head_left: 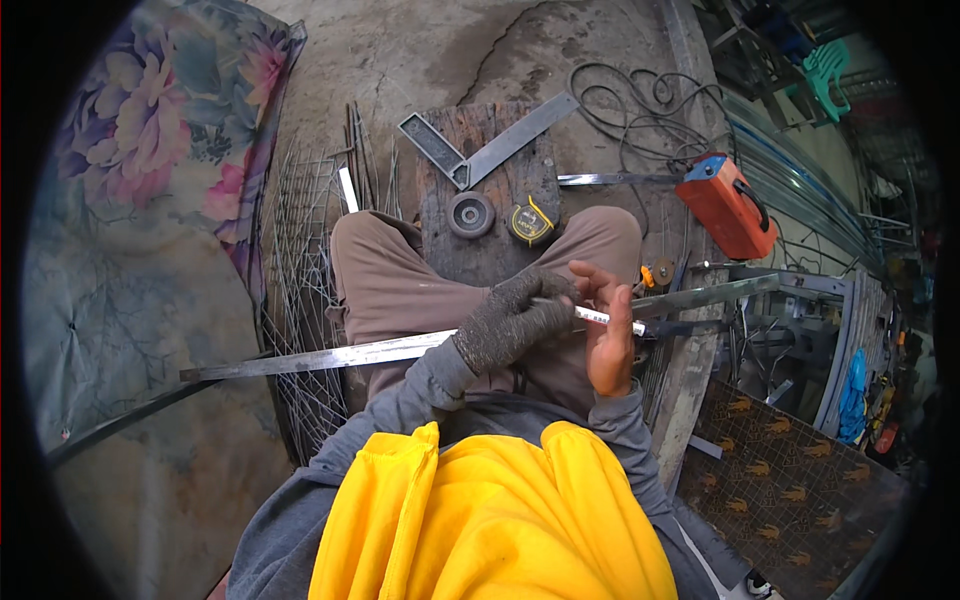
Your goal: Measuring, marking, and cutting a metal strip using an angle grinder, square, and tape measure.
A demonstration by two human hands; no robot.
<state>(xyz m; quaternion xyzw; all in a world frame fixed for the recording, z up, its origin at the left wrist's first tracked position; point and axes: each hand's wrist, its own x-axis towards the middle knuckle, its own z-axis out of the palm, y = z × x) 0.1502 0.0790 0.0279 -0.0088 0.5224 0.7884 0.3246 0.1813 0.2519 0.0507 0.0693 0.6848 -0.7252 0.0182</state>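
My left hand, in a dark grey knitted glove, is closed around one end of a slim white pen above my lap. Bare and with its fingers apart, my right hand is against the pen's other end, thumb raised. Beneath both hands a long metal bar crosses my thighs, sticking out to either side. On a worn wooden board beyond my knees lie a metal try square, a dark round wheel and a yellow-and-black tape measure.
An orange boxy machine with a handle stands at the right, near coiled black cable. Wire mesh lies left of my legs, beside a floral sheet. Patterned brown board and metal lengths occupy the right side.
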